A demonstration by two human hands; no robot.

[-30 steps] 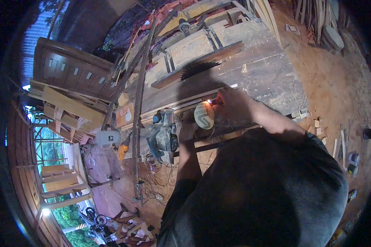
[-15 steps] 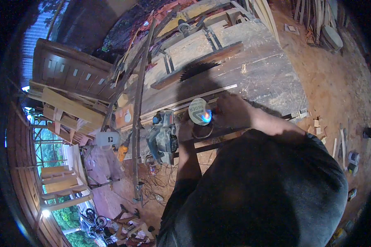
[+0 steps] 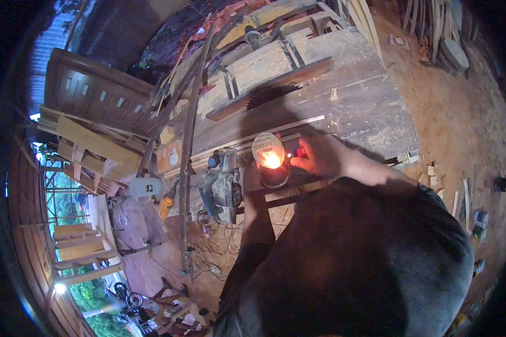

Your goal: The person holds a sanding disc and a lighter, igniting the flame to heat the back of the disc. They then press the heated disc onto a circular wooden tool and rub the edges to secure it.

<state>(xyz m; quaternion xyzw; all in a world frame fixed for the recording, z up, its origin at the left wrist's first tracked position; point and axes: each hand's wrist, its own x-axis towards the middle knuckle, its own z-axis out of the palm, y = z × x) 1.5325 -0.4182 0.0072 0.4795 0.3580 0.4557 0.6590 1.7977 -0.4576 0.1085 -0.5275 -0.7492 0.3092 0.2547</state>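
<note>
A round, pale disc (image 3: 265, 145) lettered SIEGER is tilted up over the bench, with a bright orange flame (image 3: 272, 159) at its lower edge. My left hand (image 3: 252, 181), mostly in shadow, is closed at the lower left of the disc; its fingertips are hidden. Just below the flame is a dark, round-edged piece (image 3: 274, 178). To the right, my right hand (image 3: 319, 155) is closed around a small red lighter (image 3: 301, 151), a bright spot glowing at its tip. A portable power tool (image 3: 224, 185) sits left of my left hand.
The worn wooden workbench (image 3: 371, 106) carries a dark board (image 3: 270, 89) and thin strips. A long bar (image 3: 191, 129) crosses its left side. Near it are a white jug (image 3: 145, 187) and an orange power tool (image 3: 167, 205). Stacked planks (image 3: 95, 143) lean farther left.
The blue flame at the disc has become a larger orange one. My right hand has drawn slightly right, leaving a gap, and the disc has shifted a little left.
</note>
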